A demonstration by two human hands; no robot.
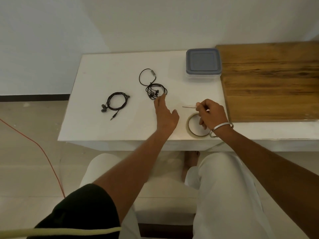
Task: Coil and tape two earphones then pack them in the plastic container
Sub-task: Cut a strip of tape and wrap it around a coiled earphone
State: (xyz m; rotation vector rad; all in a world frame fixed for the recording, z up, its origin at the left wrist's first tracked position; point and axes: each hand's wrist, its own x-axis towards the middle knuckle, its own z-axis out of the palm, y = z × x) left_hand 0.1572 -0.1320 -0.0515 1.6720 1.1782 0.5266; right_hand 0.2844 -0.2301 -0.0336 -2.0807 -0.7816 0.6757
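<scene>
Two black earphones lie on the white table [103, 73]. One earphone [116, 104] is coiled at the left with its plug sticking out toward me. The other earphone [154, 87] sits loosely coiled near the middle. My left hand [164, 112] reaches to it, fingertips touching the coil's near edge. My right hand [211, 113] pinches a short strip of clear tape [189, 106] above the tape roll [196, 125]. The plastic container [202, 64] with a grey-blue lid stands closed at the back.
A brown wooden board [272, 80] covers the table's right part beside the container. A red cord [43, 152] runs over the tiled floor at the left. My knees in white trousers [224, 187] are below the table's front edge.
</scene>
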